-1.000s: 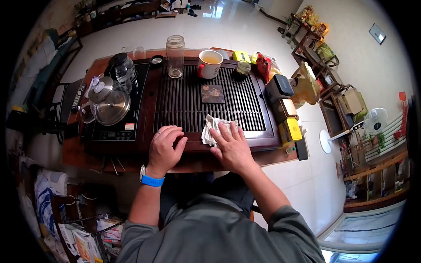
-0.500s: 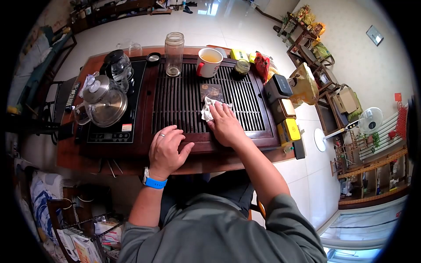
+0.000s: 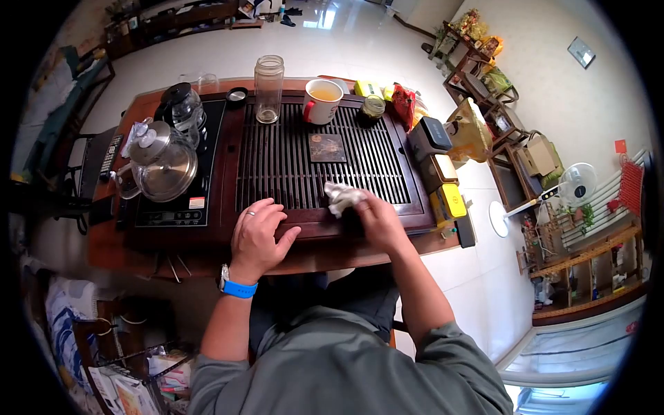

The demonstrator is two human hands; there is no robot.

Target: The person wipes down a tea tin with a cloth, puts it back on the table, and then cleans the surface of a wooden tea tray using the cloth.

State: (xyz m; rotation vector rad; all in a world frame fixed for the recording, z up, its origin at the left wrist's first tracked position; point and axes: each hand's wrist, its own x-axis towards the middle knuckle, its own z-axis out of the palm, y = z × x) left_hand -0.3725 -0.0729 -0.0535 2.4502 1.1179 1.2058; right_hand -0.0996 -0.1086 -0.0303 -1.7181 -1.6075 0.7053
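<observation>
A crumpled white tissue (image 3: 342,198) is pinched in my right hand (image 3: 379,220), lifted near the front edge of the slatted dark wooden tea tray (image 3: 290,220). My left hand (image 3: 259,234) rests on the tray's front rim, its fingers apart and holding nothing. A square dark plaque (image 3: 327,147) lies on the slats, now fully uncovered. Behind it stand a white mug with a red handle (image 3: 322,102) holding yellowish liquid, a tall empty glass bottle (image 3: 269,90) and a small dark-filled jar (image 3: 371,111).
At the left, a glass kettle (image 3: 164,162) and a dark-lidded glass pot (image 3: 185,111) stand on a black induction cooker (image 3: 173,218). Boxes, including a yellow tin (image 3: 451,200), line the right side. A white fan (image 3: 575,183) stands beyond.
My right hand has lifted the tissue off the plaque and drawn it back towards me, closing its fingers on it. The left hand stays on the tray's rim.
</observation>
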